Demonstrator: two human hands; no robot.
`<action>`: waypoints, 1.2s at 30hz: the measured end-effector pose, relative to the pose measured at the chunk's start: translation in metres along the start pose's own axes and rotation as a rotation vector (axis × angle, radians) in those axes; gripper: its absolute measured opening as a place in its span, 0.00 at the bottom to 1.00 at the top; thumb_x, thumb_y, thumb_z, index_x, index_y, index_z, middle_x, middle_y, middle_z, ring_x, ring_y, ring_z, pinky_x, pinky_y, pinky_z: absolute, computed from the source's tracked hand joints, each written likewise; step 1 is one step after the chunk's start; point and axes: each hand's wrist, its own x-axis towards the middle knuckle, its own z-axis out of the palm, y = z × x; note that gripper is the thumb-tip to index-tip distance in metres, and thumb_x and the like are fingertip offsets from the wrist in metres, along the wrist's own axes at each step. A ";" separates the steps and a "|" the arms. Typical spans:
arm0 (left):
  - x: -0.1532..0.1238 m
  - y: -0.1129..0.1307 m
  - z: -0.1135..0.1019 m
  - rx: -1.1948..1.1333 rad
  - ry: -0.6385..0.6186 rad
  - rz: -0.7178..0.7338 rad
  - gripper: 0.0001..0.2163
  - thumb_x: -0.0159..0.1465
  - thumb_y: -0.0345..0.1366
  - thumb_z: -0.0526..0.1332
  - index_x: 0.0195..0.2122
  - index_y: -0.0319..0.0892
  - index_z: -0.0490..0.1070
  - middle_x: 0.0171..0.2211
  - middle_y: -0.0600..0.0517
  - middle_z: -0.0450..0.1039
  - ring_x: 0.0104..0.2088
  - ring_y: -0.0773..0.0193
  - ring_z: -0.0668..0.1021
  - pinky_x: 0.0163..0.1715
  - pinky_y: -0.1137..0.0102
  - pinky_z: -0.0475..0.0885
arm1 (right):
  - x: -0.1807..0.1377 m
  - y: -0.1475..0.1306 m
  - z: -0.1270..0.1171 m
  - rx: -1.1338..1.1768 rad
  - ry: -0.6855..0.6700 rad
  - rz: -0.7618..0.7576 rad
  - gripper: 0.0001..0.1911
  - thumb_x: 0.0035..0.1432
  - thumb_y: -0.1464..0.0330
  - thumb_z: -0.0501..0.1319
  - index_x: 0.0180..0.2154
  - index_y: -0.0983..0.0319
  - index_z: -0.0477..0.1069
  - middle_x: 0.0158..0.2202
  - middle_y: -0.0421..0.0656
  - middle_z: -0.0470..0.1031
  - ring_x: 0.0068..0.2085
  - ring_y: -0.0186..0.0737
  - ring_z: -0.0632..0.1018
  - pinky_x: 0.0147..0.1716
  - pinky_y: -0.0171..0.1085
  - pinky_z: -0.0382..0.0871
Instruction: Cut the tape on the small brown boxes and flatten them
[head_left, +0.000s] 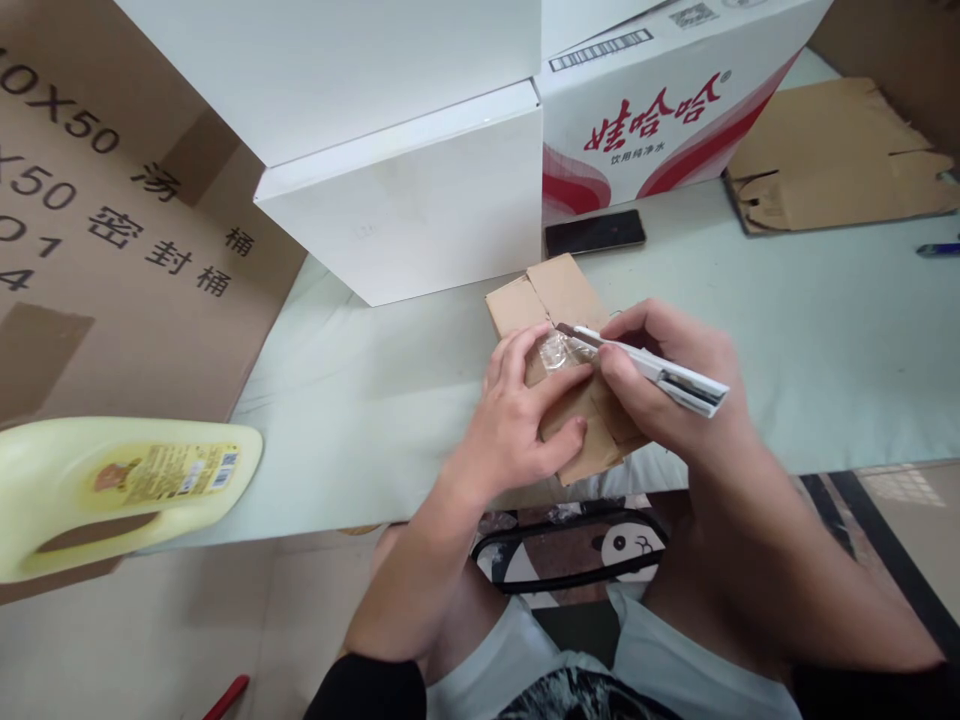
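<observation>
A small brown cardboard box point(566, 285) rests on the cloth-covered table near its front edge. Clear tape point(559, 352), wrinkled and shiny, lies across its top. My left hand point(517, 410) grips the box from the left, its fingers curved over the top and side. In my right hand point(675, 370) is a white utility knife point(652, 368), held between thumb and fingers. The knife's dark tip meets the box top by the tape, close to my left fingertips. Both hands cover part of the box, so its right side is partly hidden.
White boxes point(450, 210) and a red-and-white carton point(637, 130) stand behind. A black phone point(596, 232) lies before the carton. Flattened cardboard point(840, 160) is at the right rear. At left are a yellow jug point(172, 480) and a big brown carton point(150, 250).
</observation>
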 end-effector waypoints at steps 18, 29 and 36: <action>-0.001 -0.009 0.005 -0.055 0.082 0.019 0.28 0.65 0.47 0.62 0.62 0.46 0.54 0.68 0.36 0.59 0.70 0.42 0.62 0.69 0.43 0.58 | -0.003 -0.002 -0.003 -0.025 -0.055 -0.197 0.07 0.50 0.71 0.61 0.25 0.57 0.64 0.24 0.38 0.68 0.24 0.35 0.67 0.24 0.37 0.60; 0.000 -0.017 -0.003 -0.034 0.059 0.008 0.28 0.68 0.51 0.59 0.65 0.45 0.57 0.69 0.36 0.57 0.71 0.41 0.60 0.70 0.43 0.57 | -0.006 0.004 -0.014 0.456 0.156 -0.226 0.08 0.48 0.75 0.60 0.23 0.57 0.68 0.21 0.37 0.67 0.21 0.35 0.66 0.20 0.38 0.55; -0.005 -0.025 0.000 -0.007 0.133 0.038 0.20 0.69 0.48 0.56 0.58 0.47 0.73 0.71 0.41 0.49 0.71 0.36 0.58 0.69 0.40 0.57 | 0.010 0.054 -0.001 0.373 0.561 0.028 0.10 0.65 0.61 0.58 0.32 0.58 0.69 0.35 0.44 0.81 0.23 0.36 0.76 0.18 0.34 0.60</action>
